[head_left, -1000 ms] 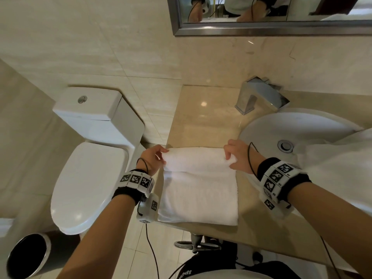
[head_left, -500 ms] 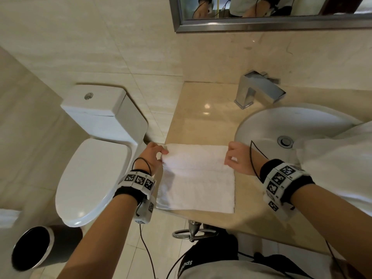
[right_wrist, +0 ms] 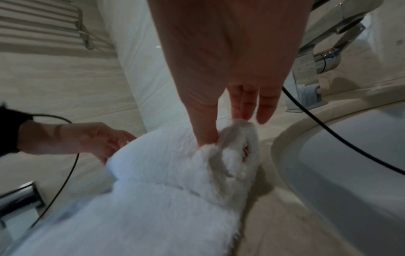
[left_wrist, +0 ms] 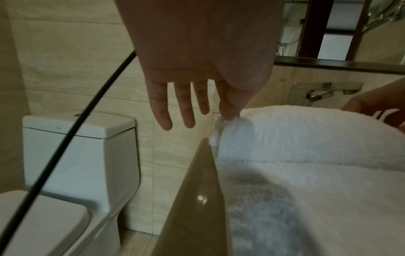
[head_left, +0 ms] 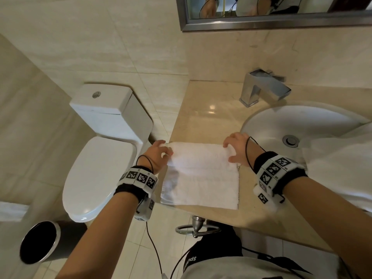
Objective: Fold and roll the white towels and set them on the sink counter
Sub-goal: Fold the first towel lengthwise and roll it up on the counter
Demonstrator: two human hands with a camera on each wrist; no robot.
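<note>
White towel [head_left: 201,174] flat at centre frame on the beige counter [head_left: 203,113], far edge rolled over, left hand [head_left: 156,156] and right hand [head_left: 236,150] pinching its two ends, second white cloth [head_left: 340,168] cut off at right frame edge, left thumb hidden behind the roll

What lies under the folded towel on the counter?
The towel lies on the beige counter, its left edge overhanging slightly. Both hands, left and right, roll its far end. Whatever the cloth covers cannot be seen.
</note>
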